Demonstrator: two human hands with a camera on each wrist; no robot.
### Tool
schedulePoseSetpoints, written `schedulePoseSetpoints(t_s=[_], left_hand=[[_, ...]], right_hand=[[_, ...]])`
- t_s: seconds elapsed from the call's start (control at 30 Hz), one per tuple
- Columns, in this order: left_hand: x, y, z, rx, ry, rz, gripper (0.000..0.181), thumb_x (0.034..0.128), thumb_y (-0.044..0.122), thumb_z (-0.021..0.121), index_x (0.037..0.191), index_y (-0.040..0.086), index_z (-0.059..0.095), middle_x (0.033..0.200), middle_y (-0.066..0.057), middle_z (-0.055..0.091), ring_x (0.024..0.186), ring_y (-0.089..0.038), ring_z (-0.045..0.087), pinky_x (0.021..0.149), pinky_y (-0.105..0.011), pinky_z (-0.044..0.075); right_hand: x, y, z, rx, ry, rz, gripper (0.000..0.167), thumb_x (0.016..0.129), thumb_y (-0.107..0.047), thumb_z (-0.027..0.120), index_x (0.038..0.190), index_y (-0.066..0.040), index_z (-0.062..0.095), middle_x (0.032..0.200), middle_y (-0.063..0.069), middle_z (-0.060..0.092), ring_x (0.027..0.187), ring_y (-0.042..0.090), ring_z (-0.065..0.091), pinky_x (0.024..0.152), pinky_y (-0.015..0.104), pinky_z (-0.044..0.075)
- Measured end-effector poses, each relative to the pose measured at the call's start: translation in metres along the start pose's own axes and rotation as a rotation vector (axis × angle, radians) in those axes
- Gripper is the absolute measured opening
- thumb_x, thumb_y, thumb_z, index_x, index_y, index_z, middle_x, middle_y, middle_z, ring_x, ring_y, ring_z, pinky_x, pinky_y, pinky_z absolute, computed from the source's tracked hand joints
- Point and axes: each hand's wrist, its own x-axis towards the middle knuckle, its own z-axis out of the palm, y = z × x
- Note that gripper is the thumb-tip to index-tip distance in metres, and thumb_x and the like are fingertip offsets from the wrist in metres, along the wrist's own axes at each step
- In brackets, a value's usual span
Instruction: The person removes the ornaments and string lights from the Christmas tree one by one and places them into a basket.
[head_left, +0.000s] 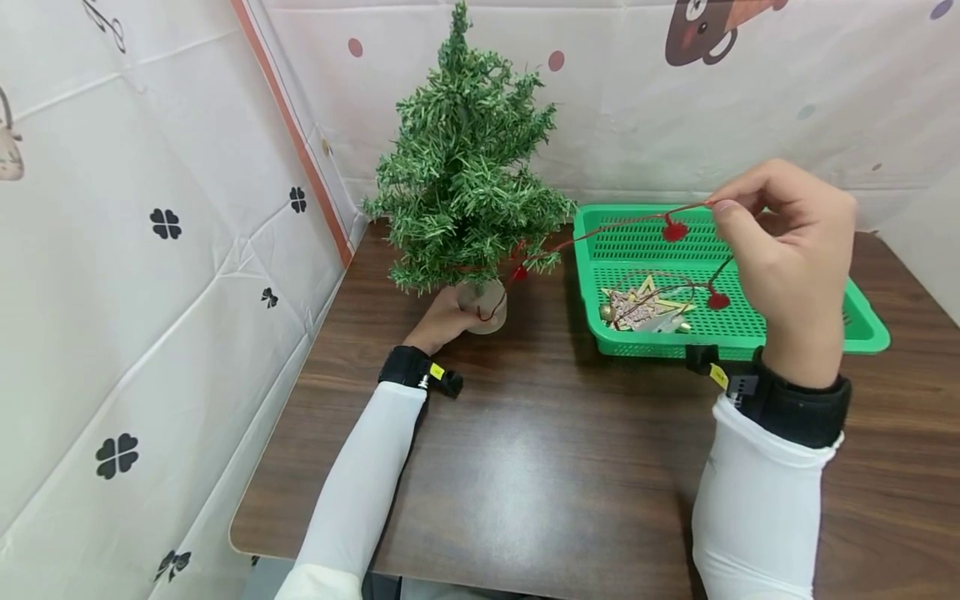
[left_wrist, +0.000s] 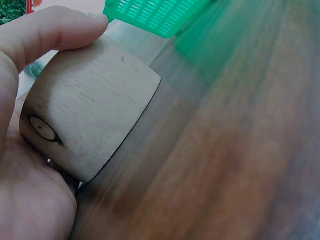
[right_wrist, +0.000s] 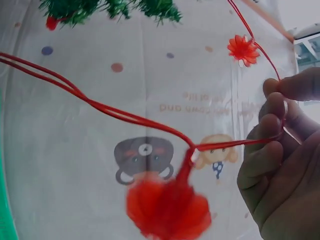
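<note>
A small green artificial tree (head_left: 468,167) stands upright at the table's back, on a round wooden base (left_wrist: 95,100). The left hand (head_left: 442,321) grips that base, its thumb over the upper edge in the left wrist view. Between thumb and fingers, the right hand (head_left: 795,242) pinches a thin red cord (head_left: 622,223) above the basket. The cord stretches left to the tree's lower branches, and a strand hangs down by the base. Red flower-shaped pieces hang from it, one (head_left: 675,231) near the right hand and another (right_wrist: 167,207) large in the right wrist view.
A green perforated basket (head_left: 652,344) sits right of the tree, below the right hand. Inside lie star-shaped ornaments (head_left: 645,300) and other small pieces, with part of the cord over them. Patterned cloth (head_left: 600,100) hangs behind and at the left of the brown table (head_left: 525,467).
</note>
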Motion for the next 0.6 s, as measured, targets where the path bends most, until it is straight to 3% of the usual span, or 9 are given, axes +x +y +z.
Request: schedulePoseSetpoints(t_s=[0.2,0.4,0.47,0.6], left_hand=[[0.0,0.002,0.0,0.0,-0.003,-0.021,0.063,0.0879,0.013,0.08,0.145,0.01,0.055,0.145,-0.013,0.055,0.133,-0.03,0.052,0.1,-0.042,0.05],[0.0,0.002,0.0,-0.006,-0.005,-0.023,0.067,0.0885,0.012,0.079,0.149,0.01,0.051,0.149,-0.013,0.053,0.137,-0.03,0.05,0.106,-0.046,0.048],[0.001,0.001,0.0,-0.008,-0.005,-0.012,0.067,0.0885,0.011,0.079,0.149,0.011,0.051,0.15,-0.012,0.052,0.138,-0.029,0.049,0.107,-0.047,0.048],[0.001,0.0,0.001,-0.013,-0.001,0.008,0.065,0.0881,0.01,0.079,0.148,0.013,0.053,0.151,-0.01,0.051,0.139,-0.029,0.048,0.108,-0.047,0.047]], right_hand=[[0.0,0.024,-0.011,-0.25,-0.194,0.084,0.018,0.095,-0.008,0.063,0.092,0.005,0.076,0.077,-0.03,0.061,0.071,-0.002,0.052,0.057,0.012,0.038],[0.0,0.043,-0.018,-0.371,-0.357,0.188,0.018,0.1,-0.018,0.064,0.104,-0.005,0.076,0.091,-0.032,0.058,0.082,-0.001,0.049,0.069,0.017,0.038],[0.0,0.049,-0.02,-0.416,-0.398,0.217,0.021,0.101,-0.022,0.064,0.107,-0.006,0.077,0.097,-0.026,0.058,0.082,0.0,0.047,0.068,0.022,0.035],[0.0,0.064,-0.02,-0.519,-0.503,0.284,0.027,0.103,-0.027,0.061,0.111,-0.007,0.076,0.107,-0.002,0.06,0.077,0.013,0.045,0.065,0.03,0.033]])
